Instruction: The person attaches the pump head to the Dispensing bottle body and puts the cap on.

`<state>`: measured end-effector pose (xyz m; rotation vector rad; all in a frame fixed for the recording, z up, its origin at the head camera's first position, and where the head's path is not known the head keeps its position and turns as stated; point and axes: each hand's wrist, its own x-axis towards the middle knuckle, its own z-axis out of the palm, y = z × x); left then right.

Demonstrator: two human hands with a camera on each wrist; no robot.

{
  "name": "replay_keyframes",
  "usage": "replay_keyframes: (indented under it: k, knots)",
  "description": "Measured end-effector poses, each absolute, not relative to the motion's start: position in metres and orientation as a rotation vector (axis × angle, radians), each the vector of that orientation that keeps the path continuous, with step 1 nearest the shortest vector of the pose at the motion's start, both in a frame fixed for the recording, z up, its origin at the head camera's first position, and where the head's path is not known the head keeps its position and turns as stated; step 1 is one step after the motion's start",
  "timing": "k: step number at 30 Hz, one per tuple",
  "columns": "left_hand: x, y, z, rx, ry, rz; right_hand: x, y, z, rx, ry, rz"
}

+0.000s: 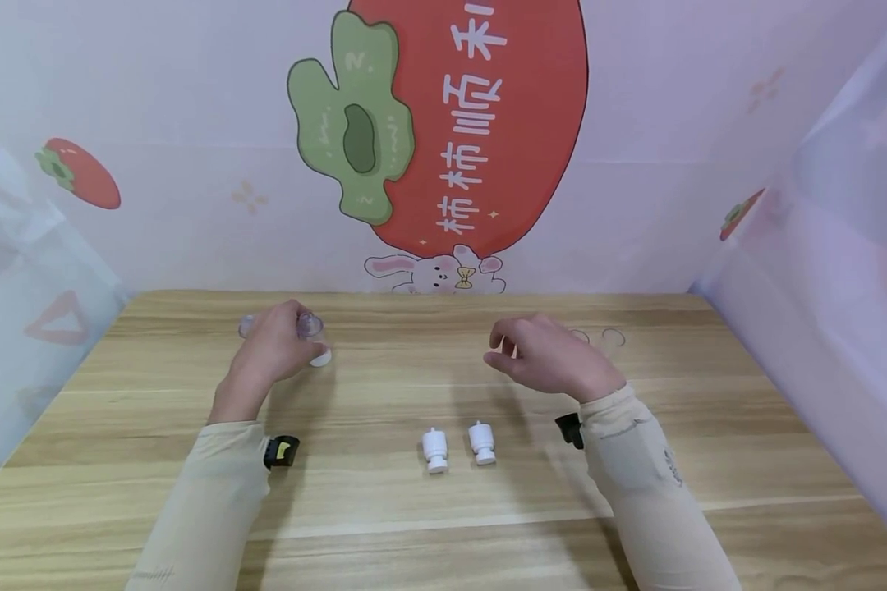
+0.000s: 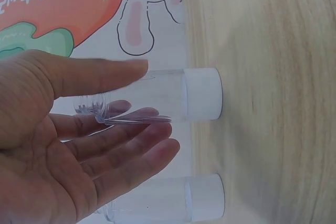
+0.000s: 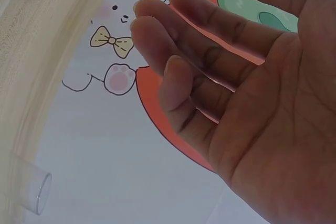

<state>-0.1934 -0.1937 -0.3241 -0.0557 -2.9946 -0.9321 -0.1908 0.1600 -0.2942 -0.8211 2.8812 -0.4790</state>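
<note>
My left hand (image 1: 269,343) is at a clear plastic bottle (image 2: 163,95) with a white base, which stands upright on the table. The thumb lies along its near side and the loosely extended fingers are behind it; firm contact does not show. A second clear bottle (image 2: 152,200) with a white base stands beside it, mostly behind the hand in the head view. My right hand (image 1: 550,355) hovers above the table with nothing in it, its fingers loosely bent. Nearest to it is a transparent tube (image 3: 39,190), its round rim showing.
Two white plastic pump-like pieces, a left one (image 1: 435,450) and a right one (image 1: 482,443), stand near the middle of the wooden table (image 1: 369,525). Behind the right hand are two faint clear rims, one (image 1: 613,337) farther right. A printed backdrop (image 1: 636,222) borders the table.
</note>
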Motion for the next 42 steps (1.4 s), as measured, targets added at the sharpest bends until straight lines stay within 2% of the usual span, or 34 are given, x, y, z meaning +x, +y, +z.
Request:
replay_keyframes:
  k: [27, 42]
  knots:
    - [-0.190, -0.186, -0.317, -0.046, -2.767, -1.066, -0.188, 0.154, -0.294, -0.785, 2.800, -0.437]
    - [-0.192, -0.176, -0.316, -0.226, -2.613, -1.312, -0.187, 0.151, -0.294, -0.768, 2.781, -0.419]
